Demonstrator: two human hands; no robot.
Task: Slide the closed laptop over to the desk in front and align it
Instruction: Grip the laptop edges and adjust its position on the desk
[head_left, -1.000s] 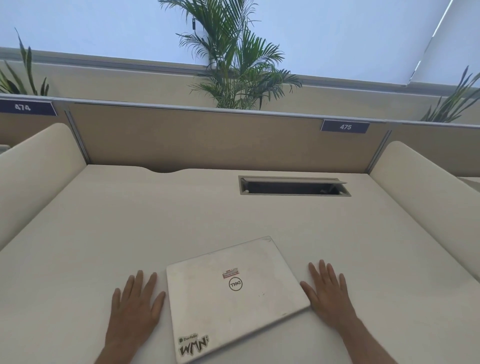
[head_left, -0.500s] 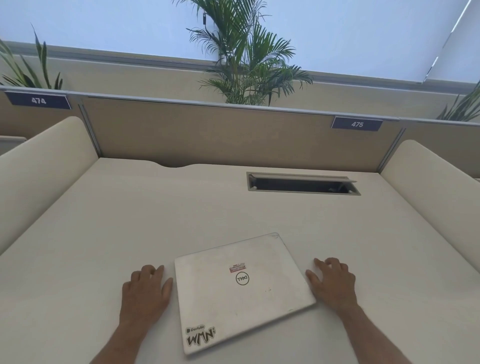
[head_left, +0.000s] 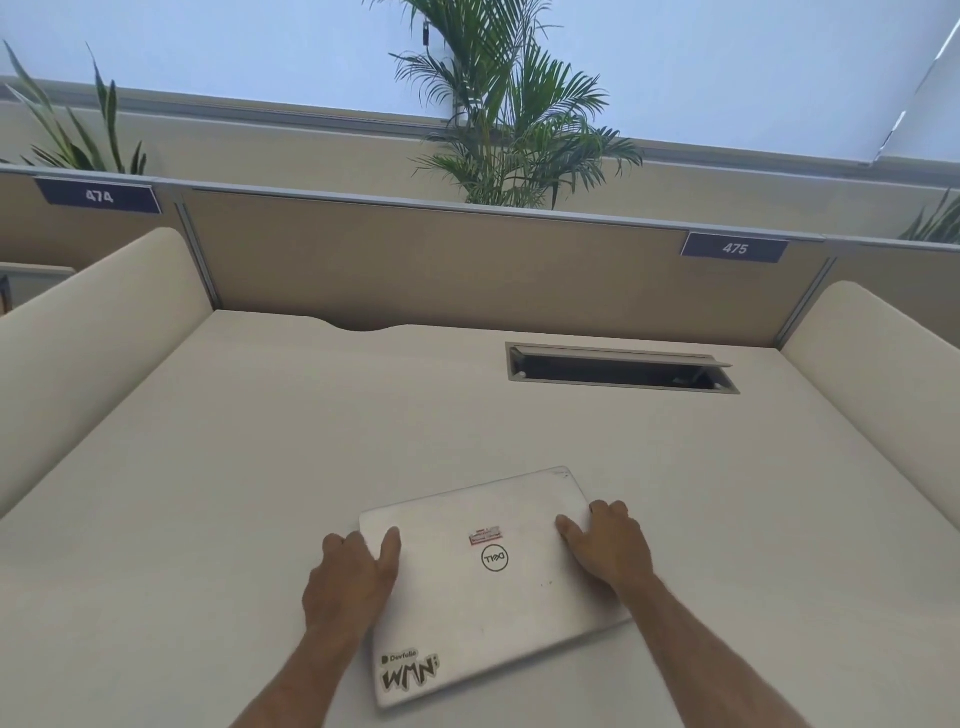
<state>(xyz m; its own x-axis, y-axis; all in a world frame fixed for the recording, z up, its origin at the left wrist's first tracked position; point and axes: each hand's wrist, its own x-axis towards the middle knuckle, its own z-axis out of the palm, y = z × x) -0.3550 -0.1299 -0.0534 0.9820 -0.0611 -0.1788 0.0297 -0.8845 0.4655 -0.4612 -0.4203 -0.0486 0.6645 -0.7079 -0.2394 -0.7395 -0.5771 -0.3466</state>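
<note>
The closed laptop (head_left: 493, 582) lies flat on the pale surface (head_left: 260, 467), close to the person and roughly centred between the two curved side dividers, so the sliding part of the job looks largely done as far as this view shows. What is left is the alignment: the lid sits skewed, its far right corner turned away and its near left corner, the one with the lettered sticker (head_left: 410, 670), swung toward the body, so none of its edges runs parallel to the back partition (head_left: 441, 270) or to the cable slot (head_left: 621, 370) set into the surface well beyond it. Both hands are on the machine. The left hand (head_left: 353, 582) grips the left edge, with the thumb laid on top of the lid and the other fingers curled down over the side, their tips hidden. The right hand (head_left: 610, 551) clasps the right edge in the same way, thumb on the lid and fingers bent over the rim near the far corner. Neither hand is splayed flat; each is closed around an edge, which looks like a hold suited to twisting the laptop square. In my judgement the remaining work is a small turn to bring the front edge level with the person, and perhaps a short nudge to settle it.
</note>
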